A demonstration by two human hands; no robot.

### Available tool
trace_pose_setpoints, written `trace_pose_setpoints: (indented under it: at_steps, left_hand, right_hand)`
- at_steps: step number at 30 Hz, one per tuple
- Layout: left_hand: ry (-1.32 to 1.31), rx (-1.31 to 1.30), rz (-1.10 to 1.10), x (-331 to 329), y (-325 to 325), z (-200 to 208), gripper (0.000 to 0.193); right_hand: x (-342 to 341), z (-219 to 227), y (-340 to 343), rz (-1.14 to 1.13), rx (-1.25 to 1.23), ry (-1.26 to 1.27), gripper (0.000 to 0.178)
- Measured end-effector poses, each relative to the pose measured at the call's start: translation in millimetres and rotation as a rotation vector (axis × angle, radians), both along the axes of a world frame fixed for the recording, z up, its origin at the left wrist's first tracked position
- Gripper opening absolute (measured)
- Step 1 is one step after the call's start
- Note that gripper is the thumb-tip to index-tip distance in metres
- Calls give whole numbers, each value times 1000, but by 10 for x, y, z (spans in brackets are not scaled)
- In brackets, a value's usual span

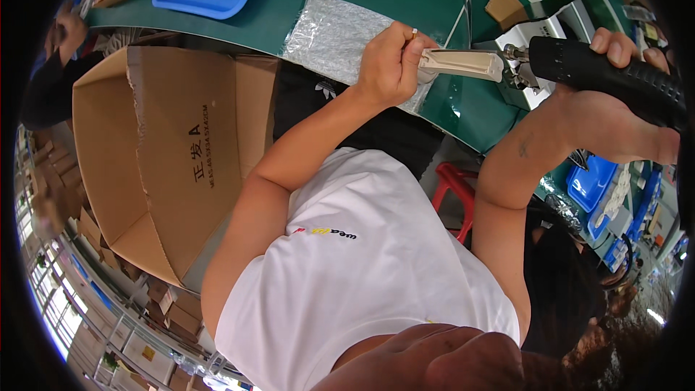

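My left hand (391, 65) is closed around one end of a long cream plastic part (463, 65) with a hollowed side. It holds the part over the green table, its other end pointing right. My right hand (612, 119) wraps around a thick black electric screwdriver (579, 64). The metal tip of the driver is close to the free end of the cream part; whether they touch I cannot tell. Under my left hand lies a sheet of clear bubble wrap (329, 36). Behind the driver's tip is a silvery metal box-shaped device (539, 32).
A large open cardboard box (181, 152) stands left of my arm, below the table edge. On the green table (275, 11) sits a blue tray (232, 0) at the back left. More blue trays (590, 185) lie at right. A red stool (457, 192) and another person's hand (71, 32) also show.
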State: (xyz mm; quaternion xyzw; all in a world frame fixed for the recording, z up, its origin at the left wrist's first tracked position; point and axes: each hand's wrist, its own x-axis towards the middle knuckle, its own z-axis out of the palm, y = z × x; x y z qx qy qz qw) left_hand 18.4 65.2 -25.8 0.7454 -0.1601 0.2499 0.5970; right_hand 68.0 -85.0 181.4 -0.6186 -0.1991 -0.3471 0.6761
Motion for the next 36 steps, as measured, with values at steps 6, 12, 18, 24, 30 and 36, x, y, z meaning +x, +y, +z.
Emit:
trace_pose_setpoints:
  at_steps: [6, 12, 18, 24, 30, 36]
  left_hand:
    - [3, 8, -12, -8, 11, 22, 15]
    - [19, -2, -4, -16, 2, 33, 16]
    - [19, -11, -2, -10, -7, 31, 18]
    - [-46, -63, 6, 19, -46, -5, 11]
    - [-39, -108, -30, 14, -35, 29, 12]
    - [90, -76, 5, 11, -10, 124, 16]
  right_hand:
    - [11, -86, 8, -134, -16, 17, 89]
    - [-16, -155, 3, -213, -35, 20, 102]
    - [-79, -174, -14, -173, -68, -13, 96]
    - [-102, -216, -76, -122, -58, -23, 92]
    - [-30, -357, -287, 42, 90, -65, 86]
    - [161, -271, -519, 144, 88, -152, 77]
